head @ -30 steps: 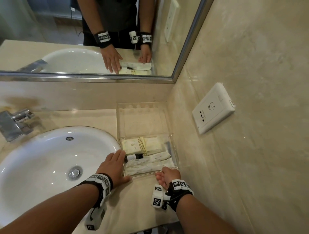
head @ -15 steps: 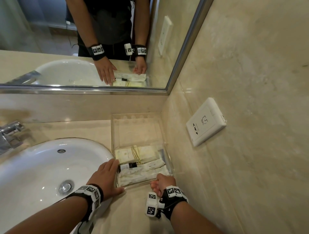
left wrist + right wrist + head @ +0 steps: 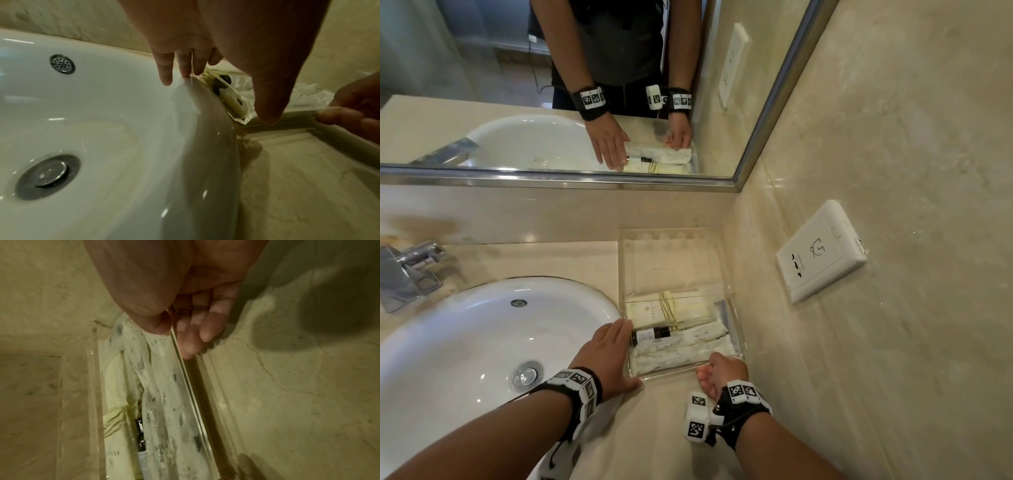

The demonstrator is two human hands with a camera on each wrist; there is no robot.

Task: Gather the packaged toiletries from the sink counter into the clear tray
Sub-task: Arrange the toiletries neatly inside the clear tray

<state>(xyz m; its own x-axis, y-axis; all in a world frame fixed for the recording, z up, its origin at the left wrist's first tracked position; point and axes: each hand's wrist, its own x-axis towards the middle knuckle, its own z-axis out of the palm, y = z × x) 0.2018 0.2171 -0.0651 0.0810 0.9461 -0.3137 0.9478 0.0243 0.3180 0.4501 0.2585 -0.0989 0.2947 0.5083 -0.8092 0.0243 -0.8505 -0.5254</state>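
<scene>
The clear tray stands on the counter in the corner beside the right wall. Its near half holds cream packets, a small dark bottle and long white wrapped packets. My left hand lies flat with straight fingers against the tray's left wall, its thumb at the near left corner. My right hand pinches the tray's near wall at the right end, thumb inside over the white packets and fingers outside. The bottle lies between the packets.
The white sink basin touches the tray's left side, with a chrome faucet at the far left. A wall socket is on the right wall. The mirror frame runs behind. Bare counter lies in front of the tray.
Both hands stay at the tray as before; only the head view has shifted. The tray's contents look the same.
</scene>
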